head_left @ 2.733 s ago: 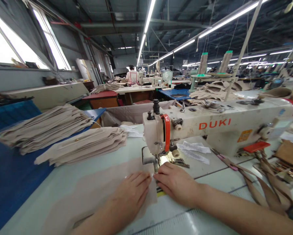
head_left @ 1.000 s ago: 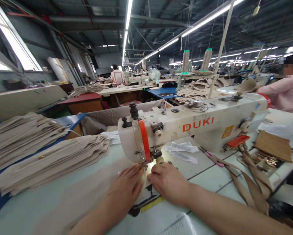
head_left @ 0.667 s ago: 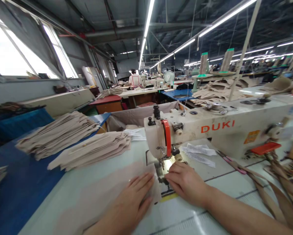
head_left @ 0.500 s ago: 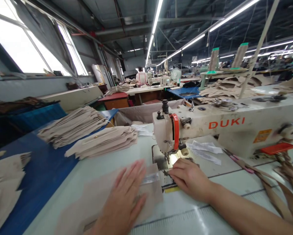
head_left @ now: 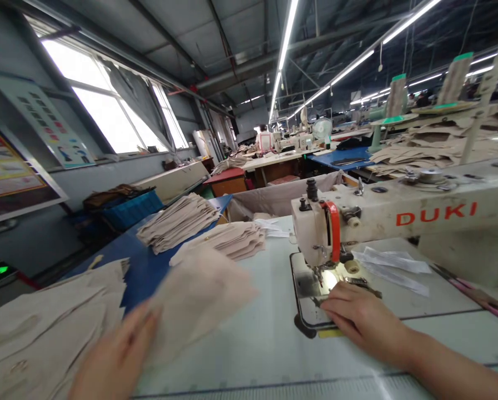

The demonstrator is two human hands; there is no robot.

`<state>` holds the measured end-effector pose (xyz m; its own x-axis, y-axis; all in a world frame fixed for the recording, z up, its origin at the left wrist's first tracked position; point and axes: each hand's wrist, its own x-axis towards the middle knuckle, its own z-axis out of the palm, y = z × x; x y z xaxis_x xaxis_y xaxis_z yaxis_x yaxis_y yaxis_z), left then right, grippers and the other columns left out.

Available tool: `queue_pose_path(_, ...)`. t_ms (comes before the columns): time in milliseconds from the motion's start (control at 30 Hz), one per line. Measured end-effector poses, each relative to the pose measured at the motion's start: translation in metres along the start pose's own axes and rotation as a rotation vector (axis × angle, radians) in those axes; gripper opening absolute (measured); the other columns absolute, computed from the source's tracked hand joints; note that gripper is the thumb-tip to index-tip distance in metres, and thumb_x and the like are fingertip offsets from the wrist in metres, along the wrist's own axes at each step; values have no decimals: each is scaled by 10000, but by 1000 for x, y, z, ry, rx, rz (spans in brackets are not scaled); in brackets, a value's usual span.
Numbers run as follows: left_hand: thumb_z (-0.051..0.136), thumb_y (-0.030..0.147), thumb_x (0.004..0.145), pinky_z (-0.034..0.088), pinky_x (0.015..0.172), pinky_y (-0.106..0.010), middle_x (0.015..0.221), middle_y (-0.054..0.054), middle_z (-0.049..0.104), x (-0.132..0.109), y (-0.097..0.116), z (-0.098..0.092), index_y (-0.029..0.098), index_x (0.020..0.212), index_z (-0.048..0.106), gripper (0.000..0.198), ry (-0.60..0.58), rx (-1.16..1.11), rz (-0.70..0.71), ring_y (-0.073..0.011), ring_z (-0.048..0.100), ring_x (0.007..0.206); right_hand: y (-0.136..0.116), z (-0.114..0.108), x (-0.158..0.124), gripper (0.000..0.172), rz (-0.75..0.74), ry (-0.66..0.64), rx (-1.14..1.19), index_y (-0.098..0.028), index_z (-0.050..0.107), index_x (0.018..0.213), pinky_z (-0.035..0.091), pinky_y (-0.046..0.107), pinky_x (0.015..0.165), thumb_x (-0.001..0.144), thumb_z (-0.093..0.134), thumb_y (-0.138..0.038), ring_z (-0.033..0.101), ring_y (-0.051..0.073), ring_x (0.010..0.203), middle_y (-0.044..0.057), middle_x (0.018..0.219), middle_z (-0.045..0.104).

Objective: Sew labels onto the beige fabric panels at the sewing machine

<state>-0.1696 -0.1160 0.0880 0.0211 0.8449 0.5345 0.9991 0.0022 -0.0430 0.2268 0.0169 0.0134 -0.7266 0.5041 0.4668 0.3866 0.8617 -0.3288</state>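
Note:
My left hand (head_left: 117, 350), smeared by motion, is closed on a beige fabric piece (head_left: 205, 300) at the lower left. That piece is lifted and tilted over the pale table, clear of the sewing machine. Under the head of the white sewing machine (head_left: 315, 228), my right hand (head_left: 359, 311) rests at the front of the metal needle plate (head_left: 305, 286). Its fingers are pressed together, and whatever lies between them is hidden. A light glows beside the needle, just behind those fingertips.
Stacked beige fabric (head_left: 177, 222) lies on the blue table, with another stack (head_left: 227, 240) nearer the machine. More panels (head_left: 44, 328) spread at the left. White strips (head_left: 392, 266) and pink-handled scissors (head_left: 482, 297) lie right of the needle. A person (head_left: 265, 141) sits far back.
My left hand has lifted the fabric piece off the table and carried it left, away from the needle. My right hand stays by the needle plate. The view has turned left.

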Motion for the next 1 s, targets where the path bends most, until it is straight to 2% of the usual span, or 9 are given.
queue_pose_path(67,339,419,976,573,722,-478,906,-23,754,62,-7,-24,278,1478,410,527,158,106,-288,-328,705,800,0,0,0,291,3,-9,8,-183,666,899,445,309,739,996,393,-171,572,197,808,61,820,637)
queue_pose_path(133,243,322,1014,502,920,-483,1108,-67,713,117,-7,-28,141,1459,425,514,204,106,-284,-313,656,1034,0,0,-1,283,27,-15,10,-185,663,901,454,310,741,994,395,-167,581,197,813,61,828,639)
queue_pose_path(200,246,240,1019,414,1050,-380,1317,-56,619,156,-4,-8,119,1387,506,466,135,77,-211,-254,542,1240,1,1,-2,275,58,-20,4,-191,658,888,460,311,732,990,404,-163,590,196,805,56,824,636)
queue_pose_path(300,451,280,996,423,1053,-408,1288,-89,634,179,1,48,165,1228,622,310,-8,57,-156,-223,573,1206,2,3,-2,268,66,-11,-7,-202,657,882,474,307,717,979,412,-152,609,194,795,49,818,637)
queue_pose_path(433,609,379,936,447,1003,-543,1337,-123,579,160,5,104,172,1265,579,389,-131,78,-164,-286,571,1200,5,4,-2,268,-8,14,-38,-216,664,878,513,284,692,963,421,-143,637,184,760,46,796,654)
queue_pose_path(533,575,382,939,354,1085,-558,1480,-157,456,136,2,106,177,1370,502,483,-151,106,-151,-323,417,1363,10,6,-3,250,-82,46,-75,-236,681,893,545,271,683,947,448,-165,670,187,764,50,825,694)
queue_pose_path(667,513,391,924,306,1137,-455,1533,-108,405,97,-19,69,209,1416,463,527,-167,148,-124,-264,361,1412,16,8,-4,202,-153,139,-96,-275,702,918,576,245,685,917,511,-212,711,187,773,39,888,740)
queue_pose_path(833,438,332,875,344,1103,-468,1443,-154,512,32,-82,-8,116,1295,550,485,-112,265,-276,-304,473,1326,15,10,-6,208,-163,212,-116,-300,717,947,589,230,653,935,512,-264,730,186,778,20,876,755)
queue_pose_path(1000,421,245,799,505,905,-376,1036,-87,753,-13,-135,-68,174,929,673,292,-108,323,-479,-275,681,1004,17,15,-8,202,-137,203,-110,-314,726,947,595,245,659,944,524,-307,734,199,809,14,877,760)
